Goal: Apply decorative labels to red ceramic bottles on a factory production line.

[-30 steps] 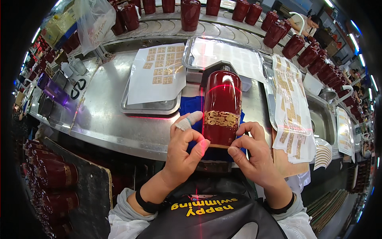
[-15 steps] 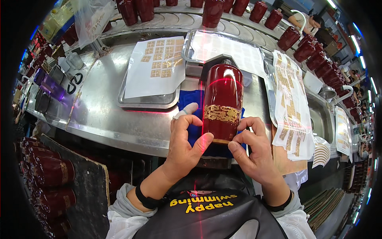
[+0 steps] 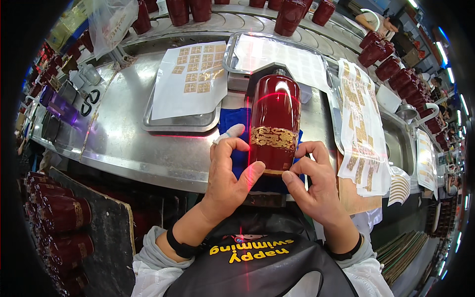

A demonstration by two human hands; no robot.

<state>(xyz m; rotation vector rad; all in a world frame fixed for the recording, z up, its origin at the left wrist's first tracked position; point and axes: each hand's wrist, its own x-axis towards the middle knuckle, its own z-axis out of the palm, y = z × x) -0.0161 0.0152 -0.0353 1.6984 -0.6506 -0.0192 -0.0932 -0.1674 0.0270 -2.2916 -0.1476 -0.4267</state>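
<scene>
Curling beside the dark red bottle (image 3: 275, 109), the left hand (image 3: 223, 173) was at about 7 o'clock from it, with a white cover (image 3: 236, 130) on one finger. Its grip was spread, with a gap between the thumb and the bent finger. The right hand (image 3: 320, 185) was at about 5 o'clock, with bent fingertips next to the bottle's side and the thumb near its bottom. I cannot tell if that grip was pinching anything.

The bottle was over a blue cloth (image 3: 232, 117) on the shiny metal table (image 3: 123, 143). Its neck pointed to 12 o'clock, in front of a black holder (image 3: 255, 81). A curly gold band (image 3: 273, 138) went across its lower half, and a thin red line of light crossed near its top.

From the bottle, a metal tray (image 3: 183, 127) at 10 o'clock had a white sheet (image 3: 170, 104) with small gold squares on it. Another tray (image 3: 228, 58) was at 12 o'clock. At 3 o'clock were long white sheets (image 3: 366, 156) with gold strips. Black-handled scissors (image 3: 89, 102) lay far off at 9 o'clock. More red bottles (image 3: 292, 17) stood around 12 to 2 o'clock, and others (image 3: 71, 213) were stacked at 8 o'clock.
</scene>
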